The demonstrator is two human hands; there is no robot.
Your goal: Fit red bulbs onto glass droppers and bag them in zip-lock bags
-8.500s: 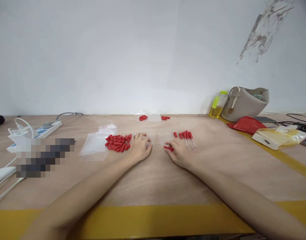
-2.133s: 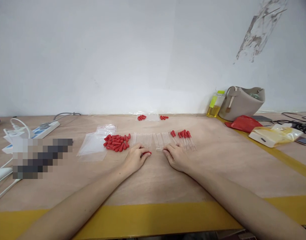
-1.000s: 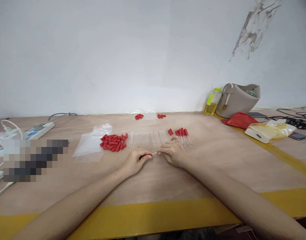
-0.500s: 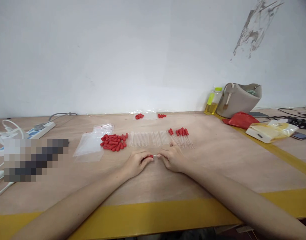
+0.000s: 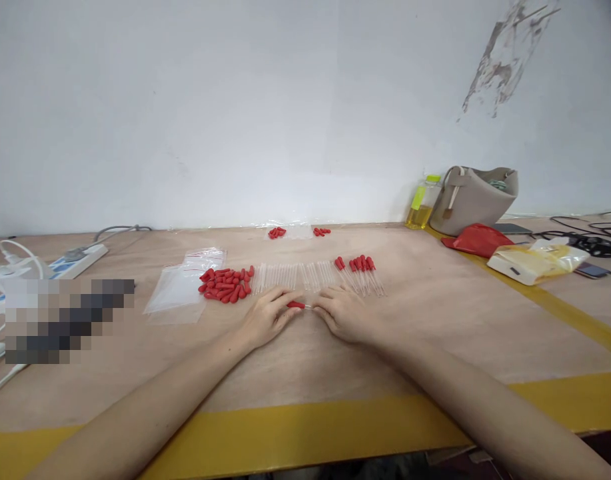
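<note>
In front of me my left hand (image 5: 268, 316) pinches a red rubber dropper bulb (image 5: 296, 305) between thumb and fingers. The bulb sits on the end of a thin clear tube (image 5: 308, 307), and my right hand (image 5: 344, 313) grips that tube, hiding most of its length. Just beyond my left hand lies a heap of red bulbs (image 5: 226, 285). Clear tubes (image 5: 278, 277) are lined up in two groups beside it. Behind my right hand, several droppers with red bulbs fitted (image 5: 361, 265) lie side by side.
Clear zip bags (image 5: 178, 287) lie left of the heap. Small packs of red bulbs (image 5: 276, 233) rest near the wall. At right are a bottle of yellow liquid (image 5: 420, 207), a grey bag (image 5: 475, 200), a red pouch (image 5: 478, 241) and a yellow-white packet (image 5: 538, 261). Power strips (image 5: 80, 262) stand left.
More of the red bulb shows between my left fingers, and less bare tube shows between the hands. Both hands have shifted slightly, and the view has moved a little.
</note>
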